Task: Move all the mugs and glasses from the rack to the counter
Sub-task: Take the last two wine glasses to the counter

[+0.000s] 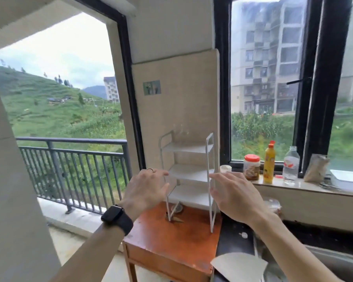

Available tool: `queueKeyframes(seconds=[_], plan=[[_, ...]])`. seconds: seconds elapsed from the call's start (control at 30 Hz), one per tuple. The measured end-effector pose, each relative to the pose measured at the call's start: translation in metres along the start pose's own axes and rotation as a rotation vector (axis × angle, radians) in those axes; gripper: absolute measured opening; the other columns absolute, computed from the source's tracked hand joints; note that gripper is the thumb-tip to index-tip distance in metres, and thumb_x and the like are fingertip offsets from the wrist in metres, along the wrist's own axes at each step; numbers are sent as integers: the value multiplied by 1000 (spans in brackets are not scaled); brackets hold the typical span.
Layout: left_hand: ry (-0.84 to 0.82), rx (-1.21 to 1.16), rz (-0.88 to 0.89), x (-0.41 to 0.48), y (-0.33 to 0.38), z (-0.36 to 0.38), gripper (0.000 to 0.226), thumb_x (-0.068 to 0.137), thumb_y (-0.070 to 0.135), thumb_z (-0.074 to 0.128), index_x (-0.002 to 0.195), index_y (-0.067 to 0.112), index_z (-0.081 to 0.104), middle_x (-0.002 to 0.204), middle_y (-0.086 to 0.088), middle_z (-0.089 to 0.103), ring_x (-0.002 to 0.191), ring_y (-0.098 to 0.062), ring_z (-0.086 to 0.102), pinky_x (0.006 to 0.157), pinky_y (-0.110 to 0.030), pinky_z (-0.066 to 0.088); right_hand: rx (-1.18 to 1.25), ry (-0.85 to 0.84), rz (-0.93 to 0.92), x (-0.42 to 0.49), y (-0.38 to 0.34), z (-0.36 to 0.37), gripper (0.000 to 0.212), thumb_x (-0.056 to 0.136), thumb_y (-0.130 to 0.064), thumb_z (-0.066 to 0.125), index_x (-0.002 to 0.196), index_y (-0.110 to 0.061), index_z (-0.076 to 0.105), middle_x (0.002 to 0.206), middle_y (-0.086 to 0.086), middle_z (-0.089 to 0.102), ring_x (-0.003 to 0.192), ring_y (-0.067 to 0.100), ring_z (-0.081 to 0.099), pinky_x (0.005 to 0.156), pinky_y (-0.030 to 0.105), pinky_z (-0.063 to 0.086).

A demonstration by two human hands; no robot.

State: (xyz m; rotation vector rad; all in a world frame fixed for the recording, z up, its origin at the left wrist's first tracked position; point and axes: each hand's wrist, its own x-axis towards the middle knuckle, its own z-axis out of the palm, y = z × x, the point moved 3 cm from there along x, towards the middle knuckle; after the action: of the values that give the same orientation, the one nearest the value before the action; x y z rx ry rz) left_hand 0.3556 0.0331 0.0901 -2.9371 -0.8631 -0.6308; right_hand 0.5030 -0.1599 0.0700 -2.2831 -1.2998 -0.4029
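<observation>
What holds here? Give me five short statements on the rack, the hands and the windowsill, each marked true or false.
1. The white rack stands on the wooden table. True.
2. Mugs fill its shelves. False: the shelves that show hold no mug or glass.
3. The left hand grips a glass. False: it is open and holds nothing, like the right hand.
4. The yellow bottle stands on the windowsill between the red-lidded jar and the clear bottle. True.
5. The watch is on the right wrist. False: it is on the left wrist.
</observation>
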Motion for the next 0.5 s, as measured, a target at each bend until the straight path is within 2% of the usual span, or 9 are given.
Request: queueKeyframes(seconds=[0.13, 0.27, 0.5], plan=[[3, -15, -16, 70, -15, 9, 43, 96, 46, 47, 138, 37, 52, 137, 4, 57, 128, -20, 50, 98, -41, 49, 2, 13, -16, 73, 17, 22, 47, 100, -47, 44, 144, -33, 46, 144, -13, 54, 140, 15, 37, 109, 34, 37], [-3, -59, -44, 141, -30, 19, 44, 95, 49, 49, 136, 38, 53, 138, 3, 57, 125, -21, 54, 96, -41, 51, -26, 6, -59, 145, 32, 37, 46, 99, -48, 44, 143, -33, 46, 143, -13, 55, 138, 15, 38, 104, 37, 44], [-7, -166, -69, 242, -58, 37, 44, 92, 50, 51, 136, 41, 51, 139, 0, 57, 123, -21, 56, 98, -40, 50, -35, 24, -115, 255, 43, 60, 47, 100, -46, 44, 145, -31, 45, 146, -11, 53, 139, 16, 39, 107, 36, 42]])
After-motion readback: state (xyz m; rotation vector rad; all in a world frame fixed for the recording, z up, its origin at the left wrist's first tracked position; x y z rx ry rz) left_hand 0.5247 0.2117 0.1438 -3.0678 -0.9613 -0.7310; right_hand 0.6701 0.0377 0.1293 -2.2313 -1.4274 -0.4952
